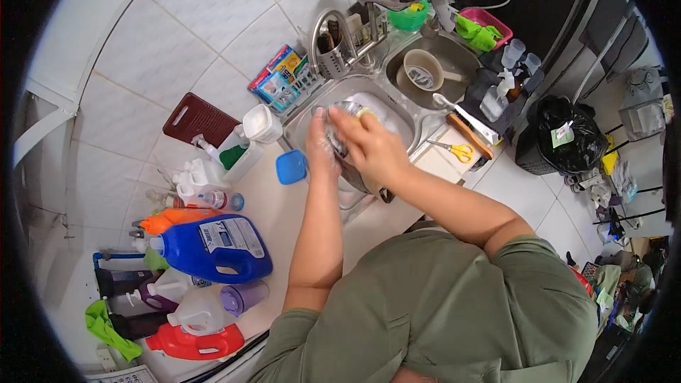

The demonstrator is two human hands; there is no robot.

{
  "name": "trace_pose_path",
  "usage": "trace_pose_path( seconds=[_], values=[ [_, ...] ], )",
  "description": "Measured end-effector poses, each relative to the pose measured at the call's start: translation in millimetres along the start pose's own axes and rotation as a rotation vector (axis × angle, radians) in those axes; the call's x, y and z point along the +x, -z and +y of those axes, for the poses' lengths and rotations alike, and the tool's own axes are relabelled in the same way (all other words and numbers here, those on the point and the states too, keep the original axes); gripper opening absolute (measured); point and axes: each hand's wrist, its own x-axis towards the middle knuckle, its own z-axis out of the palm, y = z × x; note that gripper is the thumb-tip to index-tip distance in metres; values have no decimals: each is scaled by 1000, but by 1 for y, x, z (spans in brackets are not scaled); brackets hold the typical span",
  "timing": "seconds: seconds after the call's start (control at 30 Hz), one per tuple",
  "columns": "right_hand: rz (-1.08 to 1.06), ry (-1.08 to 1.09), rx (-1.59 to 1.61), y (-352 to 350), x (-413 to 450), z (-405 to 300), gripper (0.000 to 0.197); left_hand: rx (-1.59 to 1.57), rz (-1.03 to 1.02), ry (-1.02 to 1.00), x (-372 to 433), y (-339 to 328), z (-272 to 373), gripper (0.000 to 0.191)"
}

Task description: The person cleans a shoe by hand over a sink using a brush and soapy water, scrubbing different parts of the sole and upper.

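Both of my hands are over the left basin of a steel sink [293,128]. My left hand [321,143], wet with suds, grips the left side of a shiny metal vessel [336,138]. My right hand [375,149] presses a yellow sponge [366,111] to it, with most of the sponge under the fingers. The hands cover much of the vessel, so its exact kind cannot be told. A dark part [387,195], perhaps a handle, shows below my right wrist. White foam lies in the basin behind the fingers.
A beige saucepan [425,72] sits in the right basin. Yellow-handled scissors [462,152] and a wooden-backed brush [468,135] lie at right. Left are a blue lid [291,167], a white tub [262,123] and a blue detergent jug [218,247]. The curved faucet [319,24] stands behind.
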Motion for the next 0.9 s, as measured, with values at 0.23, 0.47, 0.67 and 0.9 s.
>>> trace_pose_path(
  seconds=[0.23,0.47,0.67,0.9],
  values=[
    [-192,139,-88,1,-25,6,50,-133,-30,124,11,5,4,38],
    [54,129,-32,-14,-45,35,49,-123,4,28,27,12,-5,40],
    [251,-328,103,-26,-55,82,50,-182,-161,-48,12,28,-10,44],
    [105,-166,89,-47,-82,51,48,264,16,-305,-19,24,-31,54]
  ],
)
